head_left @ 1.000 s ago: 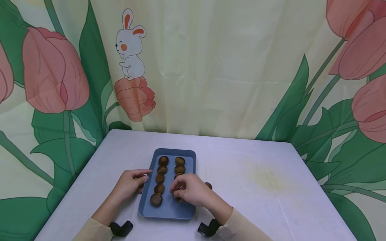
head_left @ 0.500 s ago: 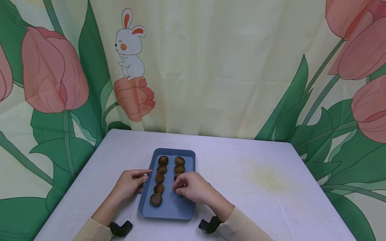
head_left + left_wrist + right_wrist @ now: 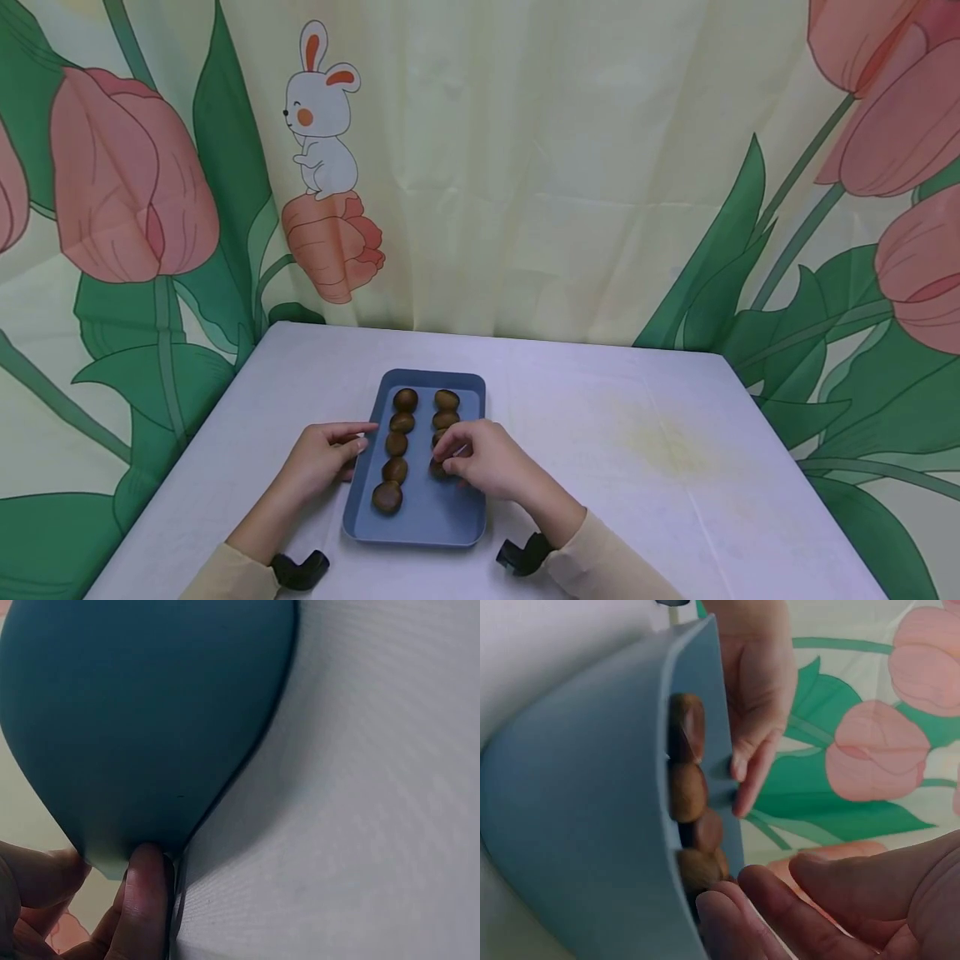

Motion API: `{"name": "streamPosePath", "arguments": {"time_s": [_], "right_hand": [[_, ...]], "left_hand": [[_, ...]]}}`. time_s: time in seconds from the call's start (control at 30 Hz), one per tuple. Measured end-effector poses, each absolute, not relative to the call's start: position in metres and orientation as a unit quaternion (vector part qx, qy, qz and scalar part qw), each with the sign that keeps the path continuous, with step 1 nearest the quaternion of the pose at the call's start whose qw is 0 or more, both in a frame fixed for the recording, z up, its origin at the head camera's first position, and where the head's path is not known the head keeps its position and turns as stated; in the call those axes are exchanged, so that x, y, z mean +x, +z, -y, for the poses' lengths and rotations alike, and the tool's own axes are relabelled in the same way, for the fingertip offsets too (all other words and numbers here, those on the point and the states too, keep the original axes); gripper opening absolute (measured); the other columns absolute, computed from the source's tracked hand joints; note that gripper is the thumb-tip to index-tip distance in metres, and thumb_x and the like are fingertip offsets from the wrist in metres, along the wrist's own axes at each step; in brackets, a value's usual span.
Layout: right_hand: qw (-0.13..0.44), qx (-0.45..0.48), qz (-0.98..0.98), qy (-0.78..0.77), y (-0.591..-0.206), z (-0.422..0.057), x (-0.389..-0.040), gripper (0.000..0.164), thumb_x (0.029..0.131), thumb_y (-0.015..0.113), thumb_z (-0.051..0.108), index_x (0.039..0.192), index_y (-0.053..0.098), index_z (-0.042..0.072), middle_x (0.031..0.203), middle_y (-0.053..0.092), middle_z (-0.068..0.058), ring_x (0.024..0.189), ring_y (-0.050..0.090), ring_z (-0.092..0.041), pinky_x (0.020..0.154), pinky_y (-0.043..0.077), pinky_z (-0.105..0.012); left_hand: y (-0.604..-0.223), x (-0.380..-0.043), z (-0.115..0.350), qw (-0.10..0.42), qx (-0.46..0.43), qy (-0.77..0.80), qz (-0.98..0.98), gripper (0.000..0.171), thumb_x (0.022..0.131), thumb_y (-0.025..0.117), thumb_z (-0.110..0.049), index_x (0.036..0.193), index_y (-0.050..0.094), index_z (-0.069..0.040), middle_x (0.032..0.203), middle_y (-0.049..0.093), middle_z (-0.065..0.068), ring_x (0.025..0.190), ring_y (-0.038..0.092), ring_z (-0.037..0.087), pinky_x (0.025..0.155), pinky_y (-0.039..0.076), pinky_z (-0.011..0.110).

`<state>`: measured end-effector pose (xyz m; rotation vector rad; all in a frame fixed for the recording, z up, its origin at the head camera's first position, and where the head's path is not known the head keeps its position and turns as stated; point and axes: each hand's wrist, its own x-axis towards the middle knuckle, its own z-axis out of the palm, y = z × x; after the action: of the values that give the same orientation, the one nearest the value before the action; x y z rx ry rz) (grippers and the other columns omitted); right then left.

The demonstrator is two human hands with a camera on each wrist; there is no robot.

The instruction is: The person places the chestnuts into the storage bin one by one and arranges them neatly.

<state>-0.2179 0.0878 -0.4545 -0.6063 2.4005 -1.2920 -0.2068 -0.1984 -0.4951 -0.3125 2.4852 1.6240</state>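
Observation:
A blue-grey tray lies on the table with brown chestnuts in two columns. The left column, ending in a chestnut nearest me, shows fully. My right hand hovers over the right column, its fingertips beside or lightly touching a chestnut. In the right wrist view its fingertips stand apart, with no chestnut visible between them. Part of the right column is hidden behind that hand. My left hand rests against the tray's left edge. In the left wrist view its thumb presses the tray's outer wall.
A white cloth covers the table, with a faint yellowish stain at the right. Behind hangs a curtain printed with tulips and a rabbit. Black camera mounts sit on both wrists, below the tray's near edge.
My right hand has shifted slightly away from me and to the right, and a chestnut now shows below its fingertips. A chestnut beside that wrist is now hidden. The left hand stays put.

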Motion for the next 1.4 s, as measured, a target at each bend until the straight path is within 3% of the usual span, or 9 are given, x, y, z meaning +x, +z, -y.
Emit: {"name": "streamPosePath", "arguments": {"time_s": [0.3, 0.67, 0.97, 1.4], "right_hand": [[0.167, -0.196, -0.840, -0.477, -0.449, -0.100, -0.223, 0.017, 0.097, 0.073, -0.001, 0.110, 0.079, 0.009, 0.113, 0.078, -0.005, 0.089, 0.076, -0.032, 0.071, 0.067, -0.048], [0.178, -0.188, -0.822, -0.507, -0.443, -0.114, -0.226, 0.017, 0.097, 0.070, -0.002, 0.112, 0.077, 0.004, 0.118, 0.078, -0.014, 0.089, 0.074, -0.027, 0.069, 0.067, -0.039], [0.174, -0.166, -0.816, -0.526, -0.444, -0.132, -0.229, 0.023, 0.097, 0.068, -0.004, 0.119, 0.075, -0.001, 0.122, 0.075, -0.024, 0.093, 0.077, -0.031, 0.071, 0.068, -0.044], [0.148, -0.121, -0.835, -0.517, -0.450, -0.162, -0.234, 0.022, 0.098, 0.069, -0.003, 0.120, 0.075, 0.000, 0.120, 0.076, -0.021, 0.097, 0.076, -0.032, 0.072, 0.067, -0.036]], "left_hand": [[-0.494, -0.208, 0.198, 0.083, -0.114, 0.538, -0.831, 0.030, 0.104, 0.069, -0.010, 0.132, 0.079, -0.015, 0.140, 0.070, 0.021, 0.095, 0.072, 0.017, 0.070, 0.065, 0.030], [-0.496, -0.207, 0.198, 0.082, -0.110, 0.538, -0.832, 0.030, 0.104, 0.068, -0.010, 0.133, 0.078, -0.013, 0.140, 0.069, 0.023, 0.093, 0.072, 0.016, 0.071, 0.065, 0.031], [-0.495, -0.207, 0.199, 0.083, -0.106, 0.541, -0.830, 0.030, 0.104, 0.068, -0.010, 0.133, 0.078, -0.013, 0.145, 0.067, 0.024, 0.090, 0.072, 0.014, 0.070, 0.065, 0.031], [-0.494, -0.206, 0.198, 0.078, -0.103, 0.545, -0.828, 0.030, 0.105, 0.068, -0.010, 0.133, 0.077, -0.011, 0.141, 0.069, 0.023, 0.088, 0.073, 0.016, 0.069, 0.065, 0.031]]}}
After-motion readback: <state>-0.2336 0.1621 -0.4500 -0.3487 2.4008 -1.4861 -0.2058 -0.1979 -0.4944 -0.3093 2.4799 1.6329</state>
